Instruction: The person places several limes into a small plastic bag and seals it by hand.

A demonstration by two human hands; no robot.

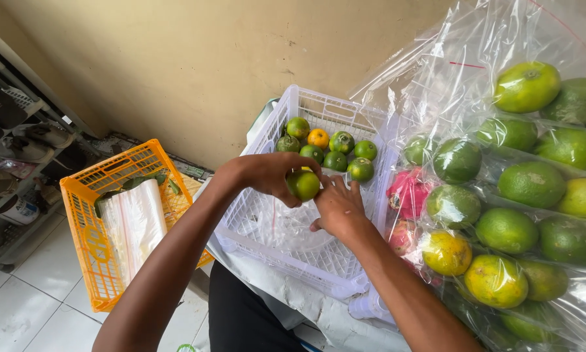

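At the middle of the frame the left hand [270, 175] curls its fingers around a round green-yellow citrus fruit [303, 184], holding it above the white slatted plastic crate [286, 117]. The right hand [337, 208] is just beside it, fingers spread loosely and flat, gripping nothing, its fingertips next to the fruit. A cluster of small green and orange citrus fruits [328, 151] sits against the crate's far wall, leaving most of its floor bare beneath the hands. Clear plastic bags of large green and yellow citrus [527, 195] crowd the crate's right edge. At lower left, an orange plastic crate [84, 221] holding a roll of clear bags [136, 221] stands apart on the white tiled floor [26, 306].
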